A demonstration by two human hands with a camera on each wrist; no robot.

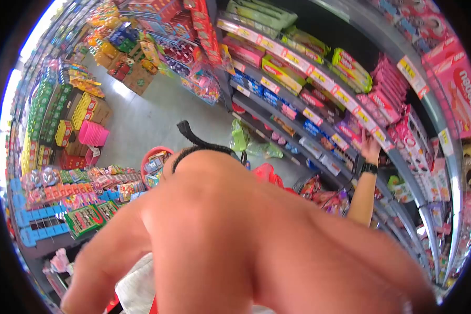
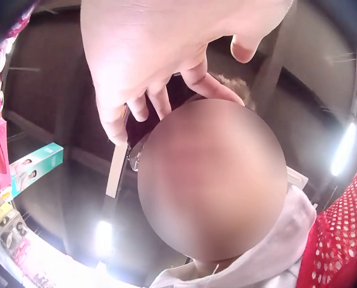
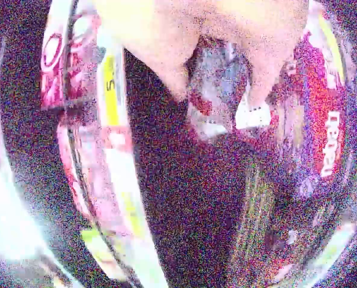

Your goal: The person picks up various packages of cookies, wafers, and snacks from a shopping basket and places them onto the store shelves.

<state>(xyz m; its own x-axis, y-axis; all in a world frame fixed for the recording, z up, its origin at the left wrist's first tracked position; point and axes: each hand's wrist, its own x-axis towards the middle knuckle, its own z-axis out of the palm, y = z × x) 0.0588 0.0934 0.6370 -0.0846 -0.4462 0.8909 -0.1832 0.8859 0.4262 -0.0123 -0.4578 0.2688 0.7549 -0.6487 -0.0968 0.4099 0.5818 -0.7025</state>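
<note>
My left hand (image 1: 214, 225) looms large and blurred across the lower head view, close to the camera. In the left wrist view, the same left hand (image 2: 160, 54) reaches over a dark headpiece (image 2: 160, 99) on a person's head, fingers spread against it and thumb apart. Far to the right in the head view, my right hand (image 1: 370, 147) reaches into a shelf, a dark band at its wrist. Grainy in the right wrist view, that right hand (image 3: 220, 36) pinches a small greyish packet (image 3: 217, 84) with a white patch between finger and thumb.
Shelves with price-tag rails (image 1: 329, 86) hold pink and green packages (image 1: 350, 68) around my right hand. Boxed goods and pink baskets (image 1: 93, 134) stand across the aisle floor (image 1: 136, 115). A low rack (image 1: 83, 193) of small packs is at the left.
</note>
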